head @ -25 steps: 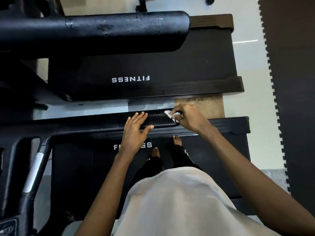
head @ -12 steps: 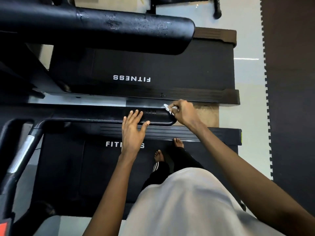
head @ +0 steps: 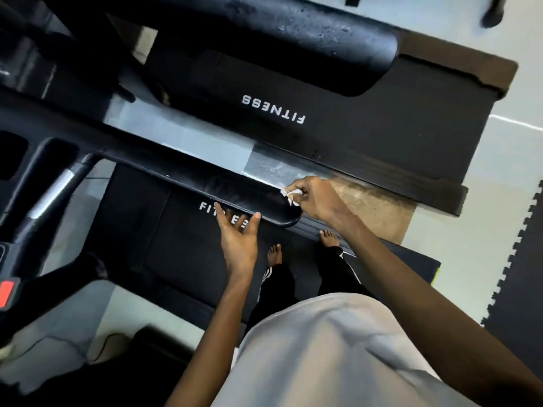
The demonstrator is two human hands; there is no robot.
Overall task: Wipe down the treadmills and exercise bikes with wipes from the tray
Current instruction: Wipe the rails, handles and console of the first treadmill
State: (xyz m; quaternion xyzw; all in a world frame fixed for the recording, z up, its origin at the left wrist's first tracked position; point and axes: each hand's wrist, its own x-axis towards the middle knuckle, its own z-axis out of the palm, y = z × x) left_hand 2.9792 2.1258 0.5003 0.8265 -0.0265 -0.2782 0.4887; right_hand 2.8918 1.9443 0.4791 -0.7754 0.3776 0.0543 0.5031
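Note:
I stand barefoot on a black treadmill belt [head: 176,259] marked FITNESS. Its black handrail [head: 241,195] runs across in front of me and ends in a rounded tip. My right hand [head: 316,198] pinches a small crumpled white wipe [head: 291,195] against the far side of the rail's tip. My left hand [head: 238,239] is just below the rail, fingers straight and spread, holding nothing, fingertips near the rail's lower edge.
A second black treadmill [head: 367,127] with its own thick handrail [head: 293,33] stands just beyond. The console frame [head: 44,186] with a red tab [head: 6,293] is at the left. Black foam floor mats [head: 523,274] lie at the right; pale floor between.
The view has tilted and swung left. My left hand has come off the top of the rail and now sits below it. My right hand stays at the rail's tip with the wipe.

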